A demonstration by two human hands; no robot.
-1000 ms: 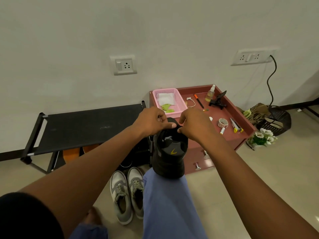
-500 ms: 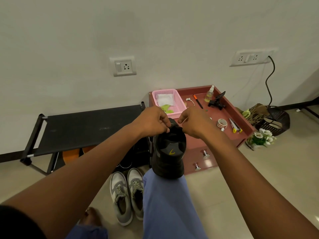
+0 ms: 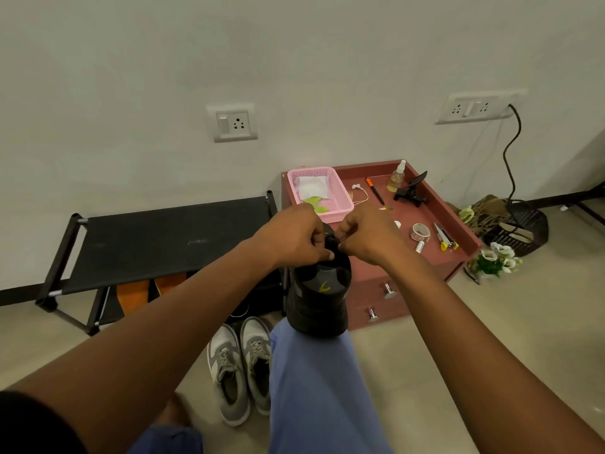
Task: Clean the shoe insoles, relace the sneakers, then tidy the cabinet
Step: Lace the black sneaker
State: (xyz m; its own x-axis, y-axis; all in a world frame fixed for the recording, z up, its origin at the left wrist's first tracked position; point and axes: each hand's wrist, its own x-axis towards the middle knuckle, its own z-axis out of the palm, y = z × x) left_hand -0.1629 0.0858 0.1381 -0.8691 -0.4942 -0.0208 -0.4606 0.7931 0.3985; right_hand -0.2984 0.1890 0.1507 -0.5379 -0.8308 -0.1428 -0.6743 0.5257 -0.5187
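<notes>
Fingers [image 3: 322, 249] of the left hand [image 3: 291, 235] are curled tight at the top edge of a black sneaker [image 3: 319, 290], thumb tip pressed to the collar; those of the right hand [image 3: 366, 232] are bunched just across from them in a pinch. What they pinch is most likely the lace ends, but the lace itself is too dark and small to make out. Neither hand is released. The hands sit close together above the shoe's opening, which suits threading or tightening a lace.

The sneaker stands heel-down on the person's knee [image 3: 311, 371], toe pointing away, probably so the eyelets face the fingers and both hands stay free of bearing its weight.

Beyond it, a grey pair of sneakers [image 3: 239, 365] lies side by side on the floor beside the leg. Orange insoles [image 3: 147, 290] lean under the black shoe rack [image 3: 163, 237]. The red cabinet [image 3: 435, 257] behind carries a pink basket [image 3: 319, 193], a spray bottle [image 3: 396, 176] and small loose items, apparently within reach for the cleaning and tidying steps.
</notes>
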